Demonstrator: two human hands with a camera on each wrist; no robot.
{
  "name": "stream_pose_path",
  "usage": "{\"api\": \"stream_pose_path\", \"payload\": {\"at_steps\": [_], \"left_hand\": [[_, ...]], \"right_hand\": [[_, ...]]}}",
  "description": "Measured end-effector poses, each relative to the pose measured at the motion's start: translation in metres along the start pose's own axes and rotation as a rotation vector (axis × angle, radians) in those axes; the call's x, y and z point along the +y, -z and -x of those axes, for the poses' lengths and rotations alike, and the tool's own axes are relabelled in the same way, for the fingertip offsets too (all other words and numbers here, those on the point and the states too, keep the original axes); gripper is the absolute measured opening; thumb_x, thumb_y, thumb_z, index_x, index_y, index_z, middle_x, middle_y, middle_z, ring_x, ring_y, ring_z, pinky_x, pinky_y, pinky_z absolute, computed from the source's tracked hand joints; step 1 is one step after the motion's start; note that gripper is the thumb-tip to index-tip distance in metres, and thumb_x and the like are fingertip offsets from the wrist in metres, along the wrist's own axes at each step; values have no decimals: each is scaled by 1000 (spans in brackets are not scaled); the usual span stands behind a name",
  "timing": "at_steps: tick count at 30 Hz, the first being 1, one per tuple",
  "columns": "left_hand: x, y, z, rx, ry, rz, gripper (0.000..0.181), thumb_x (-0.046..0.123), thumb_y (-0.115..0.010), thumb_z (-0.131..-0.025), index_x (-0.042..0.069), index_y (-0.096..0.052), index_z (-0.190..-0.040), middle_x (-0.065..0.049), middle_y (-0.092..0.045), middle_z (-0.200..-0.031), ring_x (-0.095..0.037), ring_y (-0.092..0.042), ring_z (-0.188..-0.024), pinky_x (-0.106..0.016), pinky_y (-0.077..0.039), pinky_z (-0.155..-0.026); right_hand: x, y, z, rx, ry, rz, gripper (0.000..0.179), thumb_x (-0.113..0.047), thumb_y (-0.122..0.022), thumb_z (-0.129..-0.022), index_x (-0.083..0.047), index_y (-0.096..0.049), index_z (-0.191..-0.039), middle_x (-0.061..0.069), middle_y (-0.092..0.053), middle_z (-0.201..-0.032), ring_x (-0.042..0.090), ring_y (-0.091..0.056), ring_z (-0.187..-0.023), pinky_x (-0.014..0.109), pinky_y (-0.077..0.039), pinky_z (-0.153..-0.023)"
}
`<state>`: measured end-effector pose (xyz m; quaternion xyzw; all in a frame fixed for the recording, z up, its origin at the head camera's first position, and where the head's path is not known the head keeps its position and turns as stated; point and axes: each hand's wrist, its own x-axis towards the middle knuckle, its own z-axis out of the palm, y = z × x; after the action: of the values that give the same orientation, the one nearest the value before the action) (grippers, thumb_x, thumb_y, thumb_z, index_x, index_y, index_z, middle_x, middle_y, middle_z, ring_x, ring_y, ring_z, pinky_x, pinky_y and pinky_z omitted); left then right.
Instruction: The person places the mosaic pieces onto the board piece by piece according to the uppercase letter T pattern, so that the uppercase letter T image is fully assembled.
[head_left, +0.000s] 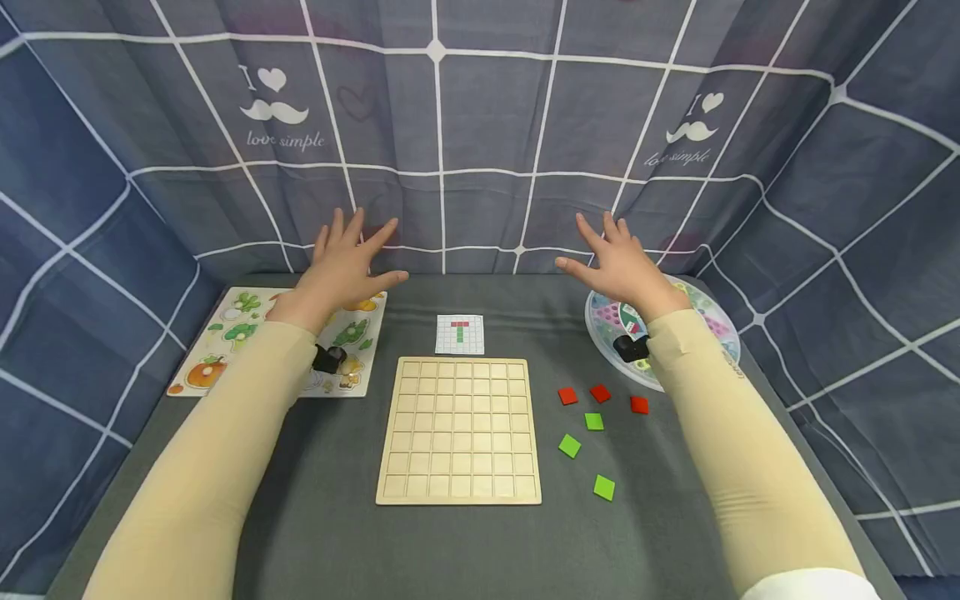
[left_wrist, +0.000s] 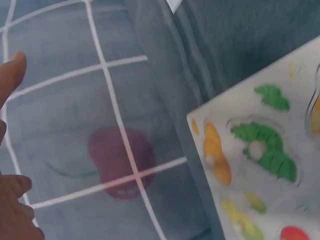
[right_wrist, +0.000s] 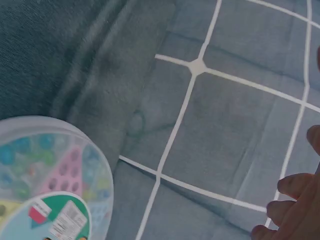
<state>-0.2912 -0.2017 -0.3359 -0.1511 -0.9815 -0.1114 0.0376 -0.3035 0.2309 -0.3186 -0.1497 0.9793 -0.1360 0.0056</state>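
Observation:
My left hand [head_left: 341, 271] is raised with fingers spread above the vegetable puzzle board [head_left: 367, 333], holding nothing. On the other side my right hand [head_left: 618, 262], also spread and holding nothing, hovers over a round clear box [head_left: 720, 321] of coloured pieces. Between the forearms lies a wooden grid board [head_left: 459, 431] with bare squares. Just behind it is a small white pattern card [head_left: 472, 342] showing a red bar over a green column. Right of the board lie loose square tiles, several in all, among them a red tile [head_left: 567, 396] and a green tile [head_left: 569, 446].
A grey cloth [head_left: 330, 517] covers the table. Checked curtains [head_left: 487, 108] hang close behind and at both sides. The puzzle board [left_wrist: 250, 195] shows at the right of the left wrist view; the round box [right_wrist: 95, 150] appears low in the right wrist view.

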Motion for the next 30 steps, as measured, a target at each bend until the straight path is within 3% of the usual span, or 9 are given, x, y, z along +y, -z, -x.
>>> {"api": "stream_pose_path", "payload": {"at_steps": [4, 7, 10, 16, 22, 30], "left_hand": [[1, -7, 26, 55, -32, 104, 87, 70, -53, -89, 39, -10, -159, -15, 2, -164, -36, 18, -146, -62, 5, -112], [4, -13, 48, 89, -55, 166, 86, 67, -56, -90, 40, -13, -158, -13, -6, -164, -43, 1, -147, -68, -7, -110], [7, -18, 69, 110, -69, 212, 83, 63, -58, -91, 40, -15, -158, -12, -13, -163, -46, -11, -144, -70, -21, -104], [13, -32, 110, 135, -69, 287, 84, 55, -67, -89, 37, -23, -158, -12, -25, -158, -41, -20, -142, -70, -31, -97], [13, -52, 146, 131, -60, 317, 86, 48, -75, -85, 29, -31, -157, -11, -33, -153, -38, -28, -138, -66, -32, -100], [16, -80, 182, 50, -60, 431, 87, 46, -75, -87, 26, -27, -158, -11, -44, -145, -34, -48, -127, -58, -38, -100]], "right_hand": [[3, -8, 22, 20, 5, -68, 90, -74, -44, -91, -31, -5, -160, 17, 6, -163, 42, 2, -147, 69, -13, -108], [4, -15, 40, 42, 17, -128, 86, -71, -46, -92, -35, -7, -159, 12, 2, -164, 44, -27, -141, 67, -22, -107], [6, -22, 60, 60, 32, -179, 82, -66, -49, -94, -36, -10, -159, 9, -3, -164, 44, -41, -133, 65, -27, -105], [13, -42, 92, 92, 81, -224, 76, -56, -54, -96, -29, -21, -159, 9, -18, -162, 34, -21, -146, 63, -24, -108], [21, -67, 112, 157, 122, -270, 72, -46, -64, -95, -18, -36, -155, 13, -36, -155, 37, -34, -139, 60, -31, -106], [27, -92, 124, 159, 110, -370, 63, -40, -68, -94, -15, -48, -148, 7, -47, -147, 31, -50, -127, 52, -45, -96]]}}
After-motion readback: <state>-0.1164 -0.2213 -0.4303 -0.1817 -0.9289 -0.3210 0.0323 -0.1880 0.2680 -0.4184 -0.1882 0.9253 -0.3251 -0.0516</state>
